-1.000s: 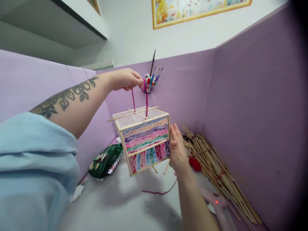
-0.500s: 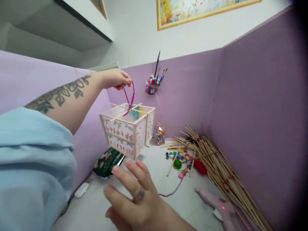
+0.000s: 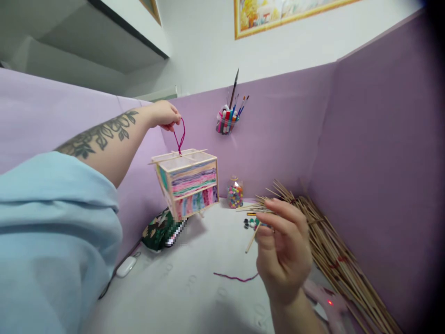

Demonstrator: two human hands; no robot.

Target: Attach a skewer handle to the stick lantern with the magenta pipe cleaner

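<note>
My left hand [image 3: 166,116] is raised at the far end of the outstretched arm, its fingers pinched on a magenta yarn loop [image 3: 182,134]. From the loop hangs a box-shaped lantern [image 3: 194,185] framed in thin wooden sticks, with crossed sticks over its top. The sides facing me have striped panels in pink, purple, teal and blue. It hangs in the air, slightly tilted, above the white table [image 3: 181,287]. My right hand [image 3: 285,246] hovers at the lower right, loosely open with fingers curved, nothing visible in it. It hides part of the small items behind it.
On the right lie a bundle of wooden sticks [image 3: 333,246] and a pink glue gun [image 3: 327,301] with a lit red light. A jar of colourful balls [image 3: 235,192], a camouflage pouch [image 3: 156,232], a white case [image 3: 126,266] and a yarn strand [image 3: 236,278] are on the table.
The lantern has turned about its yarn, so striped panels now face me instead of the leaf-and-red-patterned ones. My right hand has moved right, away from below the lantern.
</note>
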